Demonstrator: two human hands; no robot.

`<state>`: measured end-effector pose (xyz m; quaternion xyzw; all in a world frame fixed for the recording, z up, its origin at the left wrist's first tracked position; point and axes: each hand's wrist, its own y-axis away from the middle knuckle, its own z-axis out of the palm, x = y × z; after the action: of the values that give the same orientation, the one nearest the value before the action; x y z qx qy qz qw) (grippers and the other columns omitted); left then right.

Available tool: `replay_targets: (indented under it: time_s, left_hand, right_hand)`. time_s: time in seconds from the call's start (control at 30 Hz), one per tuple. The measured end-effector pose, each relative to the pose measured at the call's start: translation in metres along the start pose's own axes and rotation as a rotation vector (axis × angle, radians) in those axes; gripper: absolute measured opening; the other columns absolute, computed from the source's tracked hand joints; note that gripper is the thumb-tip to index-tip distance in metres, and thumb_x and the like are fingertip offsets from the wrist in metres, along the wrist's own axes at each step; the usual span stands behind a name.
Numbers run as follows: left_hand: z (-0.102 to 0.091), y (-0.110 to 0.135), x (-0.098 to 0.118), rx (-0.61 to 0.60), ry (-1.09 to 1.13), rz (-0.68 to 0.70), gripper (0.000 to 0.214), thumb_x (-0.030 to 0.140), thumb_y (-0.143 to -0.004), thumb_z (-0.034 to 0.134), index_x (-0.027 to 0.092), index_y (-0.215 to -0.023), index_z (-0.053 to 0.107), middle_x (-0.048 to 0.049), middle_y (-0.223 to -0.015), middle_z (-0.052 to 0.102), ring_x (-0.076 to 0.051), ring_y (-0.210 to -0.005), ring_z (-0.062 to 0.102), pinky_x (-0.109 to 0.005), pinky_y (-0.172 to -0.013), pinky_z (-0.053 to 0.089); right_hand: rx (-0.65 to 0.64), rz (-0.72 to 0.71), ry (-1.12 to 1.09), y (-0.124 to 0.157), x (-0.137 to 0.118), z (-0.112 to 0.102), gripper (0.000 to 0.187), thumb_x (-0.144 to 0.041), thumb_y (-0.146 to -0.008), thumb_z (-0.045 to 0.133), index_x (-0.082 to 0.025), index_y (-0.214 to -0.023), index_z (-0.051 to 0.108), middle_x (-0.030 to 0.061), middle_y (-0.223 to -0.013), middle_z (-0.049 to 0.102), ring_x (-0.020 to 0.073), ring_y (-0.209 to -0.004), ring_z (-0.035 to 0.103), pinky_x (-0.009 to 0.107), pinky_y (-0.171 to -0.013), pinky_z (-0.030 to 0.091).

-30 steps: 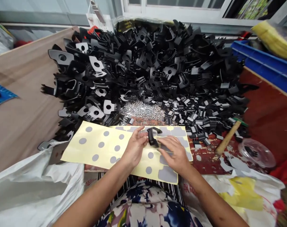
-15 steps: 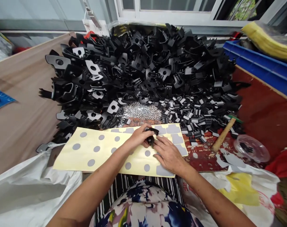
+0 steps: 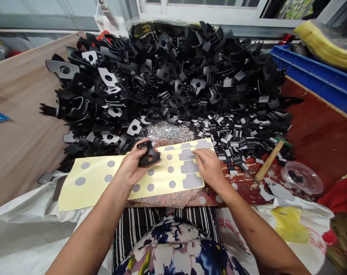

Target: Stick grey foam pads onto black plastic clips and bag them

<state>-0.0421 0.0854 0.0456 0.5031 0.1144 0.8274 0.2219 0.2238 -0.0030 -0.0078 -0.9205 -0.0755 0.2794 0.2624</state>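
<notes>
My left hand [image 3: 131, 166] is closed around a small black plastic part [image 3: 148, 155], held just above a pale yellow backing sheet [image 3: 76, 193] dotted with grey round and shaped stickers. My right hand [image 3: 210, 166] rests on the right end of that sheet, its fingers bent and the fingertips pressing on a grey shaped sticker [image 3: 188, 154]. Behind the sheet rises a big heap of black plastic parts [image 3: 167, 76], with a patch of small shiny metal bits [image 3: 170, 132] at its foot.
A wooden-handled hammer [image 3: 268, 162] lies to the right on the red worn board [image 3: 319, 133]. A clear plastic dish [image 3: 302, 178] sits beyond it. Blue crates [image 3: 316, 82] stand at the far right. White sacks [image 3: 24, 233] lie at the left and right front.
My left hand carried the black part leftwards, away from the right hand. My right hand moved up the sheet onto a shaped sticker. The sheet has shifted left and up in view.
</notes>
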Motion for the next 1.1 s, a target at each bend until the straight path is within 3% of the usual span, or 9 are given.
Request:
replay_targets:
  time_s: [0.13, 0.2, 0.3, 0.43, 0.63, 0.73, 0.83, 0.93, 1.1]
  left_hand:
    - [0.043, 0.009, -0.024, -0.265, -0.150, -0.045, 0.061, 0.007, -0.073, 0.080, 0.028, -0.125, 0.056, -0.0080, -0.108, 0.064, -0.026, -0.083, 0.073, -0.031, -0.053, 0.063]
    - [0.070, 0.007, -0.045, -0.363, -0.201, -0.072, 0.059, 0.010, -0.074, 0.079, 0.028, -0.124, 0.056, -0.0063, -0.105, 0.061, -0.021, -0.077, 0.069, -0.029, -0.051, 0.063]
    - [0.097, -0.004, -0.076, -0.384, -0.296, -0.098, 0.055, 0.010, -0.074, 0.075, 0.028, -0.123, 0.056, -0.0029, -0.102, 0.057, -0.015, -0.070, 0.065, -0.028, -0.050, 0.063]
    - [0.102, -0.022, -0.097, -0.346, -0.348, -0.121, 0.059, 0.010, -0.072, 0.075, 0.027, -0.124, 0.055, -0.0020, -0.098, 0.056, -0.016, -0.070, 0.066, -0.026, -0.049, 0.062]
    - [0.094, -0.026, -0.095, -0.350, -0.270, -0.113, 0.062, 0.015, -0.066, 0.084, 0.027, -0.121, 0.058, -0.0025, -0.098, 0.060, -0.016, -0.071, 0.065, -0.026, -0.049, 0.060]
    - [0.093, -0.015, -0.091, -0.372, -0.128, -0.153, 0.062, 0.016, -0.069, 0.088, 0.029, -0.123, 0.059, -0.0040, -0.109, 0.063, -0.017, -0.079, 0.067, -0.026, -0.058, 0.061]
    - [0.092, 0.003, -0.091, -0.397, 0.030, -0.233, 0.048, 0.030, -0.082, 0.084, 0.029, -0.125, 0.063, -0.0052, -0.114, 0.065, -0.015, -0.082, 0.066, -0.026, -0.067, 0.060]
    - [0.093, 0.018, -0.094, -0.384, 0.116, -0.271, 0.037, 0.042, -0.090, 0.075, 0.023, -0.121, 0.067, -0.0085, -0.114, 0.067, -0.019, -0.084, 0.066, -0.030, -0.069, 0.060]
    - [0.097, 0.024, -0.099, -0.383, 0.154, -0.299, 0.038, 0.045, -0.092, 0.071, 0.022, -0.123, 0.066, -0.0100, -0.113, 0.069, -0.024, -0.089, 0.069, -0.036, -0.070, 0.061]
  right_hand:
    - [-0.010, 0.072, -0.074, 0.052, 0.001, -0.035, 0.017, -0.017, -0.102, 0.056, -0.023, -0.101, 0.072, 0.0047, -0.095, 0.074, 0.0231, -0.092, 0.066, 0.039, -0.084, 0.052]
    - [-0.063, 0.025, -0.050, 0.072, -0.004, -0.038, 0.016, -0.015, -0.102, 0.057, -0.022, -0.103, 0.072, 0.0055, -0.099, 0.075, 0.0237, -0.095, 0.063, 0.039, -0.085, 0.051]
    - [-0.109, -0.046, 0.073, 0.084, -0.010, -0.030, 0.019, -0.009, -0.099, 0.058, -0.022, -0.104, 0.072, 0.0063, -0.109, 0.076, 0.0258, -0.098, 0.059, 0.043, -0.085, 0.046]
    - [-0.154, 0.011, 0.087, 0.081, -0.022, -0.029, 0.022, -0.004, -0.094, 0.060, -0.023, -0.097, 0.071, 0.0041, -0.108, 0.077, 0.0256, -0.096, 0.057, 0.043, -0.084, 0.039]
    - [-0.456, 0.103, -0.569, 0.073, -0.057, -0.081, 0.024, -0.006, -0.085, 0.067, -0.026, -0.099, 0.069, -0.0019, -0.098, 0.073, 0.0199, -0.100, 0.063, 0.035, -0.093, 0.046]
    - [-0.221, 0.254, -0.509, 0.064, -0.047, -0.091, 0.017, -0.013, -0.087, 0.066, -0.025, -0.098, 0.065, 0.0007, -0.096, 0.070, 0.0195, -0.094, 0.064, 0.031, -0.083, 0.050]
    - [0.051, 0.370, -0.396, 0.055, -0.023, -0.081, 0.008, -0.017, -0.091, 0.064, -0.024, -0.092, 0.061, 0.0000, -0.088, 0.066, 0.0175, -0.083, 0.064, 0.028, -0.077, 0.050]
    - [0.117, 0.365, -0.382, 0.049, -0.010, -0.065, 0.006, -0.019, -0.090, 0.066, -0.024, -0.091, 0.061, -0.0007, -0.086, 0.067, 0.0175, -0.083, 0.064, 0.028, -0.079, 0.050]
    - [0.152, 0.354, -0.392, 0.047, -0.012, -0.049, 0.005, -0.020, -0.091, 0.065, -0.023, -0.089, 0.062, -0.0004, -0.085, 0.067, 0.0178, -0.082, 0.064, 0.030, -0.080, 0.050]
